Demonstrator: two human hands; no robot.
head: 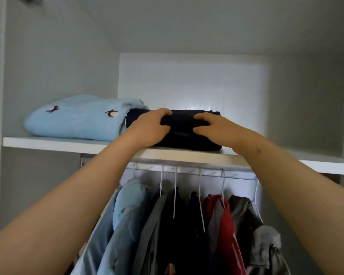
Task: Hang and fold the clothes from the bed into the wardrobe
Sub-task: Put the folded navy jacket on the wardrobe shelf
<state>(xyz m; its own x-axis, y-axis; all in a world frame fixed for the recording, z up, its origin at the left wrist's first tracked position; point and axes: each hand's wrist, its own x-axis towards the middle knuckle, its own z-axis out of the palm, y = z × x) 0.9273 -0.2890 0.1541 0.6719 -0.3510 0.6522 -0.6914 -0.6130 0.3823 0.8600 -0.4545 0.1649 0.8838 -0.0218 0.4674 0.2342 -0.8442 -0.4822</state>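
- Left hand (147, 129) and right hand (218, 129) both grip the dark bundle (184, 135) on the shelf (48, 142).
- Blue jumper (77, 118) touches its left side.
- Hung clothes (187, 225) below.

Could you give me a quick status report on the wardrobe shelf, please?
Left hand and right hand grip folded dark garment, on shelf. Light blue folded garment beside it. Nothing blocking.

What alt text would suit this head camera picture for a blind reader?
A left hand and right hand grip a folded dark garment on a white wardrobe shelf beside a folded light blue sweater. Below, clothes hang from a rail.
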